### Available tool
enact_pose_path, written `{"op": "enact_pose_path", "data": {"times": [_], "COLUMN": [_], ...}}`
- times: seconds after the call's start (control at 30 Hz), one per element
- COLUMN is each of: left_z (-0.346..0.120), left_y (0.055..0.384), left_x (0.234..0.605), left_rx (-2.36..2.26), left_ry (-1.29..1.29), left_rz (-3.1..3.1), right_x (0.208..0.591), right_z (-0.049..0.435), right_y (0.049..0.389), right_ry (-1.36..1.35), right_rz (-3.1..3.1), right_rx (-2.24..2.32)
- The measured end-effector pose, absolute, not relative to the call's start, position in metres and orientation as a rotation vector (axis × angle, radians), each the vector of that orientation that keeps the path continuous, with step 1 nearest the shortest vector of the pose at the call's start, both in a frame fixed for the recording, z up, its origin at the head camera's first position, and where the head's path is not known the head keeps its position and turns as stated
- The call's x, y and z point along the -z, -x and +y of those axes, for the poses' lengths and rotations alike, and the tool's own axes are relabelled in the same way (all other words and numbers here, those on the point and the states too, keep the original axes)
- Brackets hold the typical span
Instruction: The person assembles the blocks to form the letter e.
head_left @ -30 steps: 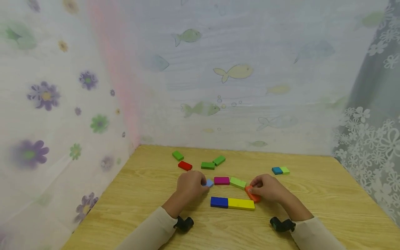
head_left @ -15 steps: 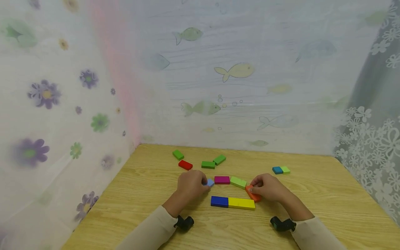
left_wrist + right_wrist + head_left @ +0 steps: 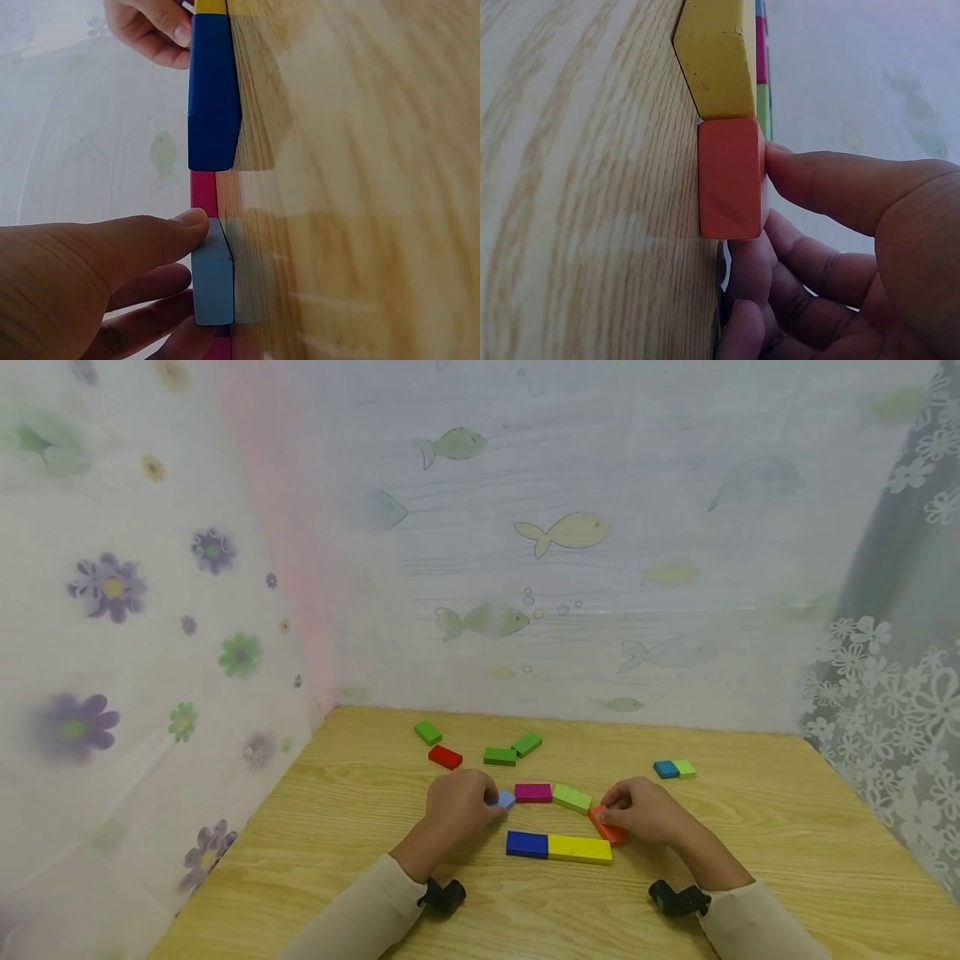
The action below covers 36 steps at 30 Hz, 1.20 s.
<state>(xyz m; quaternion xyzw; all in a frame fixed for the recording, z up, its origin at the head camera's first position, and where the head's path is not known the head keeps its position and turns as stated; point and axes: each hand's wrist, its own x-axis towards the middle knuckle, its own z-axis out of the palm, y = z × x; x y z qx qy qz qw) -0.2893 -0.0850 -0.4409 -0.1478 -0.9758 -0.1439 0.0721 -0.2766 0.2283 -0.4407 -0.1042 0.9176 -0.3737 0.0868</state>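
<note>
My left hand (image 3: pixel 459 806) pinches a light blue block (image 3: pixel 506 800) lying on the table; in the left wrist view the thumb is on the block's upper edge (image 3: pixel 214 292) and the fingers are behind it. To its right a magenta block (image 3: pixel 533 793) and a lime green block (image 3: pixel 572 799) continue a curved row. At the row's right end, my right hand (image 3: pixel 647 810) holds an orange block (image 3: pixel 611 835), thumb on its top and fingers along its far side. Nearer the front, a dark blue block (image 3: pixel 527 844) touches a yellow block (image 3: pixel 580 849), forming a straight line.
Behind the left hand lie a red block (image 3: pixel 445 757) and a green block (image 3: pixel 427 732). Two more green blocks (image 3: pixel 499 757) touch farther back in the middle. A blue block (image 3: pixel 665 769) and a lime block (image 3: pixel 685 769) sit together at the back right of the wooden table (image 3: pixel 787 827).
</note>
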Motion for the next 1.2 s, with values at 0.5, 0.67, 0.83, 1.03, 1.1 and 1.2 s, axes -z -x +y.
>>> {"op": "enact_pose_path", "data": {"times": [0.5, 0.67, 0.83, 1.03, 1.1, 1.2], "left_z": [-0.0856, -0.0854, -0.0851, -0.0861, -0.0867, -0.0876], "left_y": [0.2886, 0.2883, 0.2878, 0.2892, 0.2896, 0.29], "left_x": [0.4397, 0.4394, 0.4393, 0.4384, 0.4377, 0.4368], "left_rx": [0.452, 0.452, 0.461, 0.48, 0.508, 0.546], "left_ry": [0.447, 0.447, 0.44, 0.434, 0.433, 0.429], "left_rz": [-2.931, -2.929, -2.931, -2.915, -2.916, -2.926], "right_x": [0.4413, 0.4418, 0.4409, 0.4414, 0.4419, 0.4421], "right_z": [0.228, 0.228, 0.2285, 0.2282, 0.228, 0.2279], "right_y": [0.2768, 0.2771, 0.2771, 0.2771, 0.2775, 0.278], "right_ry": [0.294, 0.292, 0.302, 0.297, 0.293, 0.287], "right_rz": [2.724, 2.728, 2.735, 2.731, 2.733, 2.731], "right_rx": [1.121, 1.113, 1.11, 1.115, 1.112, 1.113]}}
